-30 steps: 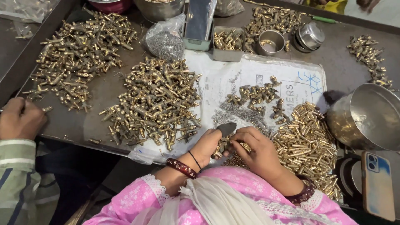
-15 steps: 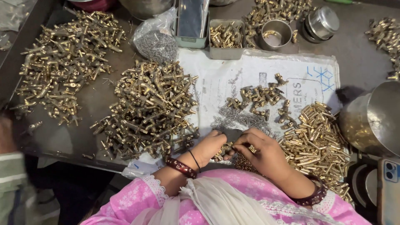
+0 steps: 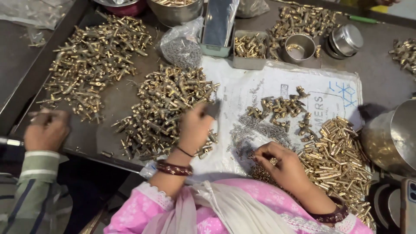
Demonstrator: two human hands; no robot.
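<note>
Brass fittings (image 3: 173,108) lie heaped mid-bench; my left hand (image 3: 195,128) reaches onto them, grip blurred, I cannot tell its hold. My right hand (image 3: 279,167) pinches something small by thin pins (image 3: 255,130). I judge them hard, slippery, best pinched by the stem.

The left hand (image 3: 196,128) is smeared by motion, so what its fingertips pinch cannot be told. Part of the middle brass heap (image 3: 167,108) is hidden beneath it. The right hand (image 3: 281,164) covers small parts. A co-worker's hand (image 3: 45,130) is blurred. The steel pot (image 3: 392,138) and phone (image 3: 408,208) are cut off by the right edge.
</note>
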